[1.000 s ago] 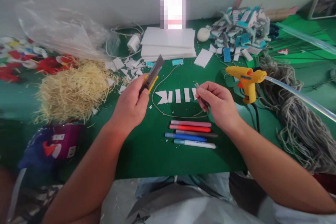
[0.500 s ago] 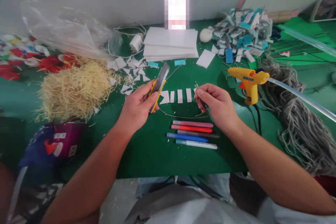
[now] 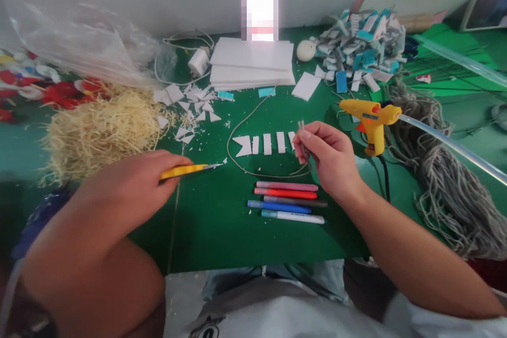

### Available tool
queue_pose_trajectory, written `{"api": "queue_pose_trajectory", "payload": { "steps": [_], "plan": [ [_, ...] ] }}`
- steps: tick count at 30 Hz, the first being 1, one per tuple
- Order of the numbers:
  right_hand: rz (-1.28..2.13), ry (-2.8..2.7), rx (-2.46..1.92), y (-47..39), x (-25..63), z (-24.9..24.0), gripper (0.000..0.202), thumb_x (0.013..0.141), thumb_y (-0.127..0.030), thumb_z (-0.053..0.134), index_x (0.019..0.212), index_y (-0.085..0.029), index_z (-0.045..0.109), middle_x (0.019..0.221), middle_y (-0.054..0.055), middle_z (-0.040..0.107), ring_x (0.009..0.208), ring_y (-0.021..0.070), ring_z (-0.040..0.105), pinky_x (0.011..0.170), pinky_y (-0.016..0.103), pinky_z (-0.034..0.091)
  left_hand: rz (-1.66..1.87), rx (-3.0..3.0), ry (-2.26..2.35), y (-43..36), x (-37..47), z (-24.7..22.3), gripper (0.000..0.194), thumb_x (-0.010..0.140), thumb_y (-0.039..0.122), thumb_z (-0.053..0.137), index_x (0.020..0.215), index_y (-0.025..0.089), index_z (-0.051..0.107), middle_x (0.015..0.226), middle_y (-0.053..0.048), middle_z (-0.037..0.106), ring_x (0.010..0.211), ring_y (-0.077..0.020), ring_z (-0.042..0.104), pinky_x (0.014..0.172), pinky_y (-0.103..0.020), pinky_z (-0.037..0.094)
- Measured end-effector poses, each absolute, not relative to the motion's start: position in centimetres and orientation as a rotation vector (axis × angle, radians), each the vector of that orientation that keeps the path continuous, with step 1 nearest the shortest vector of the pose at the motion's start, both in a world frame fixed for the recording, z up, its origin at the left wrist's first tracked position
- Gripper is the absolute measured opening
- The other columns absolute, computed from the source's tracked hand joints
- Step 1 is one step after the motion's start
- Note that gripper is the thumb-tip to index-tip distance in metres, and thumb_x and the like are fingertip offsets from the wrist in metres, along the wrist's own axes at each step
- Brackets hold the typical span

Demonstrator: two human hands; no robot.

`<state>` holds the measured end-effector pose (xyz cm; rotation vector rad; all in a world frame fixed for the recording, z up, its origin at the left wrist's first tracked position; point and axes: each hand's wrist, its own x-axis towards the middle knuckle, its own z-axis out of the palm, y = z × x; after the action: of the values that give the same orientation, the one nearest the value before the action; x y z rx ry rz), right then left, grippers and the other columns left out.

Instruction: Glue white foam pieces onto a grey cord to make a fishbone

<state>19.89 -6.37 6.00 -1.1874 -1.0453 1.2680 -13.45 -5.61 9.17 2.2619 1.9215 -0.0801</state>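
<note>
On the green table (image 3: 222,232), the left hand (image 3: 134,185) was closed around a yellow utility knife (image 3: 190,170), gripping its handle so that the blade end pointed right, low over the cloth. Well apart from it, the right hand (image 3: 330,161) was raised a little above the surface, thumb and fingers pinched shut on the doubled end of a grey cord (image 3: 253,171); the cord's tips stuck up just above the fingertips, and the rest of it lay in a loose loop on the table between the two hands. Inside that loop sat a row of small white foam pieces (image 3: 263,144), one cut with a notched end. Just in front of the right hand lay four marker pens (image 3: 289,202), side by side and roughly parallel. A yellow glue gun (image 3: 370,119) stood to the right of that hand, near a heap of grey yarn (image 3: 447,190). Beyond the left hand was a pile of straw-coloured shredded raffia (image 3: 103,132), and white foam sheets (image 3: 252,63) were stacked at the far edge.
</note>
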Motion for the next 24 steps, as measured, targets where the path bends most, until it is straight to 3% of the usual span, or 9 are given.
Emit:
{"api": "queue_pose_trajectory", "payload": {
  "steps": [3, 6, 9, 11, 15, 17, 20, 24],
  "plan": [
    [1.252, -1.024, -1.175, -6.3, 20.0, 6.2, 0.032, 0.083, -0.051, 0.086, 0.074, -0.027, 0.068, 0.068, -0.003, 0.063, 0.057, 0.0119, 0.051, 0.057, 0.031, 0.050, -0.335, 2.206, 1.981, -5.1, -12.7, 9.1, 0.037, 0.077, 0.017, 0.069, 0.103, 0.031, 0.090, 0.111, -0.004, 0.091, 0.097, -0.0325, 0.083, 0.077, -0.037, 0.054],
    [1.272, -1.013, -1.159, -6.3, 20.1, 6.5, 0.033, 0.083, -0.053, 0.088, 0.074, -0.027, 0.069, 0.067, -0.003, 0.061, 0.059, 0.0127, 0.052, 0.058, 0.031, 0.050, -0.363, 2.234, 1.907, -5.0, -11.0, 9.1, 0.030, 0.079, 0.027, 0.083, 0.108, 0.030, 0.090, 0.116, -0.007, 0.090, 0.097, -0.0341, 0.083, 0.072, -0.037, 0.053],
    [1.355, -1.009, -1.099, -6.4, 20.2, 6.9, 0.040, 0.082, -0.058, 0.090, 0.074, -0.028, 0.066, 0.066, -0.004, 0.057, 0.059, 0.0137, 0.053, 0.060, 0.032, 0.052, 0.072, 2.389, 1.688, -5.8, -8.6, 8.5, 0.023, 0.094, 0.044, 0.079, 0.106, 0.027, 0.089, 0.108, -0.008, 0.088, 0.090, -0.0280, 0.081, 0.070, -0.034, 0.057],
    [1.415, -1.010, -1.047, -6.5, 20.2, 7.1, 0.045, 0.081, -0.062, 0.092, 0.073, -0.029, 0.063, 0.065, -0.005, 0.056, 0.058, 0.0134, 0.052, 0.061, 0.033, 0.053, 0.399, 2.429, 1.381, -6.7, -6.5, 7.6, 0.027, 0.105, 0.038, 0.067, 0.118, 0.025, 0.087, 0.116, -0.008, 0.088, 0.083, -0.0201, 0.079, 0.080, -0.032, 0.063],
    [1.484, -1.020, -0.944, -6.7, 20.1, 7.5, 0.052, 0.079, -0.068, 0.097, 0.074, -0.029, 0.063, 0.062, -0.007, 0.053, 0.054, 0.0129, 0.050, 0.060, 0.032, 0.053, 0.605, 2.357, 1.069, -8.0, -2.0, 5.4, 0.030, 0.111, 0.028, 0.066, 0.134, 0.018, 0.082, 0.122, -0.009, 0.088, 0.060, -0.0090, 0.066, 0.064, -0.023, 0.058],
    [1.519, -1.009, -0.877, -6.8, 20.1, 7.6, 0.051, 0.078, -0.066, 0.101, 0.074, -0.028, 0.066, 0.062, -0.007, 0.055, 0.053, 0.0121, 0.050, 0.059, 0.031, 0.054, 0.605, 2.365, 1.076, -8.4, -0.6, 4.6, 0.027, 0.110, 0.028, 0.073, 0.134, 0.022, 0.083, 0.125, -0.008, 0.088, 0.054, -0.0064, 0.060, 0.060, -0.022, 0.056],
    [1.570, -0.984, -0.765, -7.1, 20.0, 7.7, 0.044, 0.080, -0.059, 0.104, 0.075, -0.027, 0.074, 0.062, -0.006, 0.061, 0.053, 0.0118, 0.055, 0.059, 0.029, 0.055, 0.678, 2.400, 1.099, -8.8, 0.5, 4.0, 0.024, 0.109, 0.040, 0.080, 0.126, 0.023, 0.085, 0.114, -0.005, 0.088, 0.058, -0.0087, 0.067, 0.062, -0.023, 0.058],
    [1.596, -1.016, -0.780, -7.5, 19.8, 7.8, 0.043, 0.079, -0.062, 0.104, 0.073, -0.028, 0.079, 0.061, -0.002, 0.068, 0.059, 0.0158, 0.063, 0.065, 0.033, 0.060, 0.830, 2.446, 1.079, -9.0, 1.0, 3.5, 0.038, 0.112, 0.055, 0.076, 0.123, 0.020, 0.084, 0.101, -0.005, 0.087, 0.076, -0.0168, 0.082, 0.062, -0.024, 0.059]
  ]
}}
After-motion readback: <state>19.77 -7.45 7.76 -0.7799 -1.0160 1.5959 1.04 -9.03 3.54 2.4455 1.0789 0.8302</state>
